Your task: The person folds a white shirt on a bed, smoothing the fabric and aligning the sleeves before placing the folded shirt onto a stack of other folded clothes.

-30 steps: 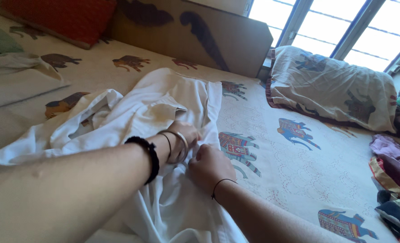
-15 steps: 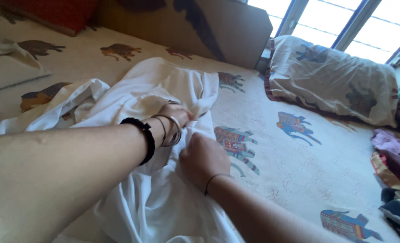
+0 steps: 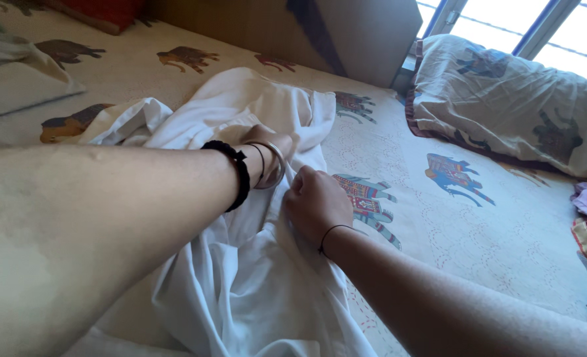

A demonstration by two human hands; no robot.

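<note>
Gripping: both hands pinched the white cloth (image 3: 254, 277) on the bedsheet (image 3: 478, 225).
Left hand (image 3: 270, 149): closed on a fold, just beyond the right.
Right hand (image 3: 316, 201): clenched on the cloth edge.
Change: hands had moved slightly closer together than a second ago, the cloth bunched between them.
Pillow (image 3: 511, 106): well beyond the right hand.

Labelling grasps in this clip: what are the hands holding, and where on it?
Both the left hand and right hand grip the white garment at a bunched fold near its middle.
</note>
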